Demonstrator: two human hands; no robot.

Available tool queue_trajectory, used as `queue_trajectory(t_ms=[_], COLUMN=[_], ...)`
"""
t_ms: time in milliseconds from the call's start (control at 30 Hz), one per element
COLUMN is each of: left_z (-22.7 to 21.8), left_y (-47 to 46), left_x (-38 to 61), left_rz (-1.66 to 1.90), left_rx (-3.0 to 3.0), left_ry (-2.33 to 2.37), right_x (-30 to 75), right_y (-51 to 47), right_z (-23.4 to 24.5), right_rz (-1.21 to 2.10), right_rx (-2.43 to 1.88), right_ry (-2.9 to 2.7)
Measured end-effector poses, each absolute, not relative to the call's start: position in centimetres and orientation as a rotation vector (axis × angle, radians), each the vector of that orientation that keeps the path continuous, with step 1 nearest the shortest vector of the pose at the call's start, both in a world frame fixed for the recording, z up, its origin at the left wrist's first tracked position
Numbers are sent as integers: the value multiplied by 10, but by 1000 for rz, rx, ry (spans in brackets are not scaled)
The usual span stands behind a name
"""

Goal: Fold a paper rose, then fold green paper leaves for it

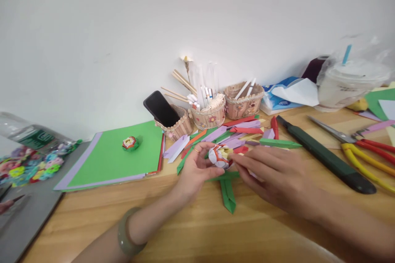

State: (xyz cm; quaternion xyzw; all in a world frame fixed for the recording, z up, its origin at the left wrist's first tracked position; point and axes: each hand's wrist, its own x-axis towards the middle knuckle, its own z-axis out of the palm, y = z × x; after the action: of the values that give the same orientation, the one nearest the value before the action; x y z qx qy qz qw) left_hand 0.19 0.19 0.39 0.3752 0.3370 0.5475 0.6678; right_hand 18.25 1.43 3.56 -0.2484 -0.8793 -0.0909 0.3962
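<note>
The left hand (197, 168) curls around a small folded paper flower (219, 156) above the counter (197, 230). The right hand (274, 174) pinches the flower's right side with its fingertips, over green paper strips (227, 191).

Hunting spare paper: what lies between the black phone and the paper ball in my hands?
Head view: a stick holder, then folded purple, orange and green paper strips, before the paper ball.
</note>
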Motion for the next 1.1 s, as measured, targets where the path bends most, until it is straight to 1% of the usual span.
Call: queue_trajectory(t_ms=[133, 333, 400, 567, 633, 900, 1100], left_z=[6, 6, 5, 1, 1, 3, 2], left_y=[2, 2, 2, 2, 1, -7, -10], left_x=[2, 2, 2, 0, 1, 2, 1], left_rz=[1234, 1222, 1225, 1296, 1348, 1465, 1474], left_rx=[830, 821, 845, 1037, 1101, 1362, 1510], left_ry=[793, 770, 776, 737, 739, 853, 921], right_x=[186, 187, 186, 180, 178, 174, 174], right_y=[15, 16, 14, 11, 10, 11, 11], right_z=[36, 34, 36, 45, 47, 45, 44], right_rz=[-378, -359, -266, 207, 326, 466, 541], right_rx=[-612, -546, -568, -692, -716, -882, -900], right_ry=[-2223, -2288, -2257, -2081, -2060, -2044, -2088])
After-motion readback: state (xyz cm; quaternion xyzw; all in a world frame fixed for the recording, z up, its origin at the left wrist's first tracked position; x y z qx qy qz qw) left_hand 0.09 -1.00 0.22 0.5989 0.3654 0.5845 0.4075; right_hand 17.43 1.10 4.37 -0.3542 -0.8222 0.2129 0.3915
